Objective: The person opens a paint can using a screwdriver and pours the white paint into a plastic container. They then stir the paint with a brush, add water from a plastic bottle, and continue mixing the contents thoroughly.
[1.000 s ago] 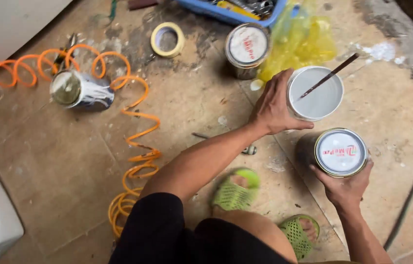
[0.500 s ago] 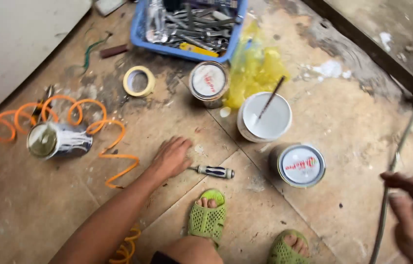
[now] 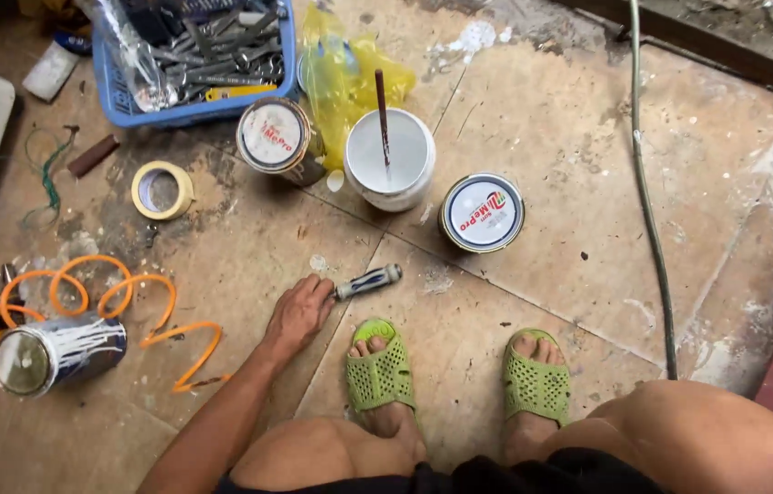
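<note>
My left hand (image 3: 298, 314) rests low on the tiled floor, fingers curled over the shaft end of a screwdriver (image 3: 369, 280). Its blue-and-white handle sticks out to the right, just above my left green sandal (image 3: 380, 372). Beyond it stand an open white paint tub (image 3: 390, 161) with a stirring stick in it, a closed tin with a white lid (image 3: 483, 212) to its right, and another closed tin (image 3: 274, 136) to its left. My right hand is out of view.
A blue basket of tools (image 3: 196, 57) and a yellow plastic bag (image 3: 346, 73) lie at the back. A tape roll (image 3: 162, 190), an orange coiled hose (image 3: 117, 302) and a paint-streaked cup (image 3: 57, 352) sit left. A thin hose (image 3: 647, 192) runs down the right.
The view has swung so the tins sit farther up. My left hand has closed onto the screwdriver it lay beside. My right hand has left the picture.
</note>
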